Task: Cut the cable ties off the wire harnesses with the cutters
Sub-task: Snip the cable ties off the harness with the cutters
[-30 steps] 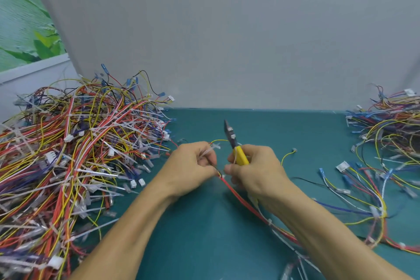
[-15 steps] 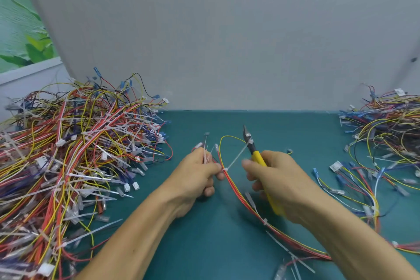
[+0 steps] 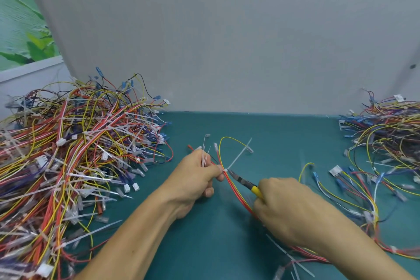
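Note:
My left hand point(image 3: 193, 179) pinches a red, orange and yellow wire harness point(image 3: 236, 191) just left of a white cable tie point(image 3: 238, 157), whose tail sticks up to the right. Several thin white tie pieces stand up from the same hand. My right hand point(image 3: 288, 209) grips the yellow-handled cutters point(image 3: 246, 183). Their dark jaws point up-left, and the tip lies at the tie's head on the harness. The harness curves up into a yellow loop and runs down-right under my right wrist.
A big heap of tied harnesses point(image 3: 68, 154) fills the left of the teal table point(image 3: 284, 134). A smaller heap of wires point(image 3: 386, 138) lies at the right. Loose cut ties point(image 3: 293, 257) lie near the front. A grey wall stands behind.
My right hand has swung the cutters from upright down and leftward, bringing the jaw tip to the tie's head. My left hand has kept its pinch on the harness.

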Tool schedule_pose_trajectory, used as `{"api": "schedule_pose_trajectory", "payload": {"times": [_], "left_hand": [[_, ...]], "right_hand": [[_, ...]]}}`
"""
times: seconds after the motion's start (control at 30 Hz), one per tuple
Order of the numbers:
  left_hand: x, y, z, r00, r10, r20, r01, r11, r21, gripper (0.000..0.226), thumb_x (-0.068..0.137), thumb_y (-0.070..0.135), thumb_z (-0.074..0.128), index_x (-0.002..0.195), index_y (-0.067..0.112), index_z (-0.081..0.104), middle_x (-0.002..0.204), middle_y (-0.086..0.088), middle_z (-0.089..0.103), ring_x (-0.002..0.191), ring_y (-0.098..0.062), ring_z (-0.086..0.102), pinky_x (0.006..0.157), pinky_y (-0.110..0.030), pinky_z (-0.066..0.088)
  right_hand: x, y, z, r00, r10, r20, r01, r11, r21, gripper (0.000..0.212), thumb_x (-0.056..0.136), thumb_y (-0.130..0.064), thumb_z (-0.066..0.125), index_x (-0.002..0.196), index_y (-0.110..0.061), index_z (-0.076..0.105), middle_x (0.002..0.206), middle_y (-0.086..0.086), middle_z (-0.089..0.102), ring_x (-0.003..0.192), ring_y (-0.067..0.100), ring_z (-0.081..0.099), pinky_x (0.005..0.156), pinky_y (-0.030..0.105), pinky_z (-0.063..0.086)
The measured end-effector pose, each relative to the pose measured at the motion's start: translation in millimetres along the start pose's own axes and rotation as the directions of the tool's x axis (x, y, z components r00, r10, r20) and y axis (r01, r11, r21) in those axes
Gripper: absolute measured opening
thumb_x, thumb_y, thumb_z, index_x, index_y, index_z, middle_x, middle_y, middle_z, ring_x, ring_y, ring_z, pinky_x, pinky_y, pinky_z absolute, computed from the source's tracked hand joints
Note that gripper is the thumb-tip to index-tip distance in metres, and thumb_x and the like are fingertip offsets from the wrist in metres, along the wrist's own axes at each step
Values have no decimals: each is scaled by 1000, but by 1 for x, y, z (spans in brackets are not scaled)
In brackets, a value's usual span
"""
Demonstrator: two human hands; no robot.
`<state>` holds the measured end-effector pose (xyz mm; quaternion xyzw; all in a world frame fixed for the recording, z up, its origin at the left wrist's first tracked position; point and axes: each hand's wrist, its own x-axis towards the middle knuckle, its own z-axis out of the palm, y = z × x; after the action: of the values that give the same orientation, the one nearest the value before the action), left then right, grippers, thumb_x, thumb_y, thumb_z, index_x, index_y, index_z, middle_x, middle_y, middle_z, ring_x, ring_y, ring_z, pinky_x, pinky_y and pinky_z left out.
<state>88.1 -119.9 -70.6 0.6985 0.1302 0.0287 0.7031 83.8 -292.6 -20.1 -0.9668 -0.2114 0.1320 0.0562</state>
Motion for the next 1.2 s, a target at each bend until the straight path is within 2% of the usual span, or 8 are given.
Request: {"api": "schedule_pose_trajectory", "payload": {"times": [0.4, 0.57, 0.67, 0.73, 0.8, 0.87, 1.03, 1.2], "left_hand": [[0, 1, 0, 1000, -19, -10, 19, 999, 32, 26, 90, 0, 56, 75, 12, 39, 67, -11, 57, 37, -7, 30, 44, -24, 29], [-3, 15, -15, 986, -157, 54, 141, 965, 223, 22, 93, 24, 60, 78, 19, 45, 45, 8, 32, 36, -7, 19, 38, -15, 18], [-4, 27, -25, 1000, -1, 16, -4, 943, 332, 10, 90, 25, 65, 86, 16, 65, 39, 13, 38, 31, -3, 28, 35, -14, 21], [-5, 31, -23, 984, 171, 47, -171, 844, 509, 8, 86, 25, 69, 88, 19, 73, 49, 9, 59, 39, -2, 45, 42, -14, 35], [-5, 27, -16, 966, 249, 66, -228, 706, 671, 11, 83, 31, 70, 83, 22, 76, 69, -1, 70, 60, -11, 58, 62, -18, 43], [-3, 19, -13, 958, 283, 44, -229, 664, 712, 20, 82, 32, 68, 74, 14, 73, 68, -4, 68, 61, -12, 53, 60, -16, 38], [3, 6, -12, 943, 334, -7, -258, 741, 620, 48, 83, 28, 69, 53, 3, 40, 53, -3, 28, 55, -14, 24, 49, -23, 23], [10, 2, -15, 935, 283, -212, -171, 887, 430, 38, 90, 32, 62, 57, 14, 62, 42, 9, 34, 46, -12, 31, 53, -30, 24]], "right_hand": [[7, -5, 8, 993, -1, -118, -11, 994, -108, 31, 95, -18, 40, 67, -17, 27, 70, 1, 37, 53, 17, 30, 46, 29, 23], [8, -7, 16, 984, -94, -151, 64, 980, -190, 29, 96, -15, 41, 71, -16, 27, 72, 0, 29, 55, 18, 31, 46, 29, 19], [7, -15, 21, 974, -155, -163, 120, 972, -203, 11, 92, -7, 40, 94, -18, 39, 74, 3, 23, 86, 26, 52, 53, 31, 25], [8, -19, 27, 965, -171, -200, 123, 965, -231, 22, 94, -7, 36, 113, -12, 45, 88, 8, 38, 105, 26, 53, 65, 33, 29], [9, -22, 33, 960, -175, -219, 113, 956, -270, 28, 95, -9, 33, 121, -8, 44, 110, 10, 48, 109, 24, 51, 69, 34, 29], [9, -23, 39, 959, -189, -211, 121, 948, -295, 30, 97, -10, 33, 124, -5, 42, 117, 9, 47, 110, 23, 50, 70, 35, 29], [14, -20, 45, 959, -194, -207, 133, 952, -275, 30, 98, -11, 36, 126, -5, 42, 120, 9, 49, 112, 25, 53, 69, 34, 31], [11, -18, 31, 967, -152, -206, 100, 965, -244, 27, 93, -8, 41, 120, -9, 43, 105, 11, 46, 108, 24, 54, 50, 29, 20]]}}
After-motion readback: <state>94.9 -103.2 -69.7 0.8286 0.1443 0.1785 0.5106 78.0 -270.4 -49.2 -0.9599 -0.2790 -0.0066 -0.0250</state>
